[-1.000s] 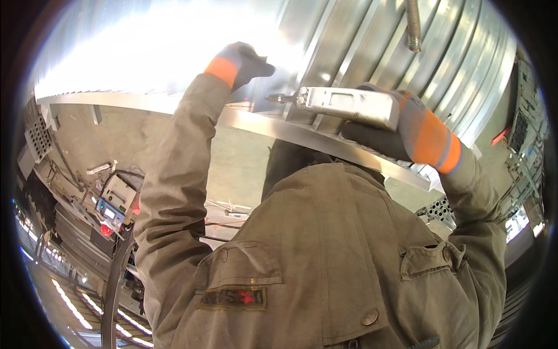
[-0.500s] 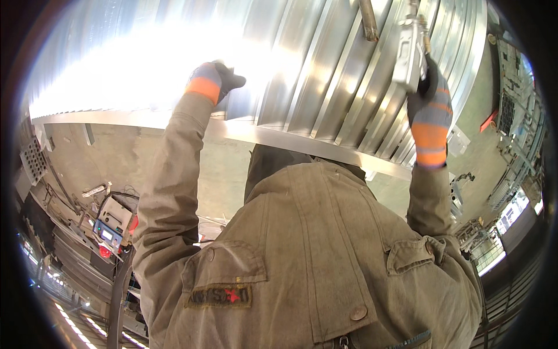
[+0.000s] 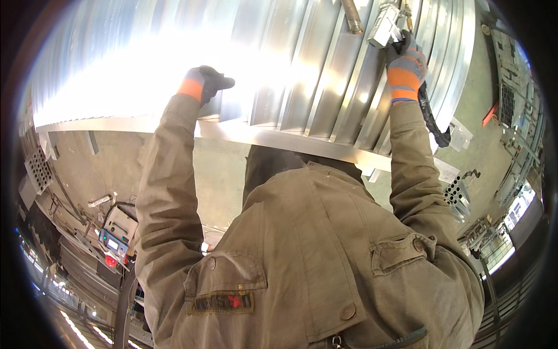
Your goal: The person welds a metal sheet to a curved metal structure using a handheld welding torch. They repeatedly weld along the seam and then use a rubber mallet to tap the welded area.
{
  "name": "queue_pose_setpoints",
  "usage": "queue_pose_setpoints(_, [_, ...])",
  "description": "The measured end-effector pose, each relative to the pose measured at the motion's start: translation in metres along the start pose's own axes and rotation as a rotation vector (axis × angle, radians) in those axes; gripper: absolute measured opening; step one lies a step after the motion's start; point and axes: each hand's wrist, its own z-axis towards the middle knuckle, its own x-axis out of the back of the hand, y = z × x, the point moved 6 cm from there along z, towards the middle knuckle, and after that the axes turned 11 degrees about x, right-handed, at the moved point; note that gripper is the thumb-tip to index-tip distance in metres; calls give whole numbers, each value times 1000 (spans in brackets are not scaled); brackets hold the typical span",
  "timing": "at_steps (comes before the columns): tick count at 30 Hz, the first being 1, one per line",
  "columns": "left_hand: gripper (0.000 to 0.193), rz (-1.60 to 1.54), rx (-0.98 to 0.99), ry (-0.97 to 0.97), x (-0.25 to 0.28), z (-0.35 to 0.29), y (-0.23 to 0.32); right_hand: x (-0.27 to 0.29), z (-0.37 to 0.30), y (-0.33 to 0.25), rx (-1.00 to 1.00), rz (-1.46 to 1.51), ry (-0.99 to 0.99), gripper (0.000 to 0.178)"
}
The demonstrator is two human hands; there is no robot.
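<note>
A wide silver metal panel with raised parallel slats [image 3: 296,87] spreads before me, its left half washed out by glare. My left hand [image 3: 206,83], in a grey, orange and black glove, is over the panel inside the near edge. Its fingers are curled, with one dark tip pointing right; whatever lies within them is hidden. My right hand [image 3: 405,67], gloved alike, is closed round a boxy silver hand tool with a brass-coloured fitting [image 3: 386,26], above the slats toward the right. A black cable [image 3: 429,113] hangs beside my right wrist.
A brown metal rod [image 3: 351,17] juts in at the top, left of the tool. The panel's flat near rail [image 3: 279,138] runs in front of my body. A machine with a small screen [image 3: 114,241] stands at lower left, and metal racks [image 3: 514,110] line the right.
My right hand and the tool have moved left and farther away, and the tool is more tilted. My left hand has shifted slightly left and nearer. The black cable has come into sight.
</note>
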Motion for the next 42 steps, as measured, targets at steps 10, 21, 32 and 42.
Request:
queue_pose_setpoints(10, [59, 255, 4, -108, 2, -2, 19, 60, 55, -75, 205, 61, 188, 49])
queue_pose_setpoints(21, [55, 291, -106, -136, 2, -5, 23, -10, 122, -167, 44, 325, 43, 33])
queue_pose_setpoints(32, [54, 254, -358, 1, 5, -13, 24, 83, -168, -318, -193, 1044, -873, 44])
queue_pose_setpoints(42, [59, 284, -283, -65, 4, -13, 21, 63, -189, -332, -198, 977, -867, 39])
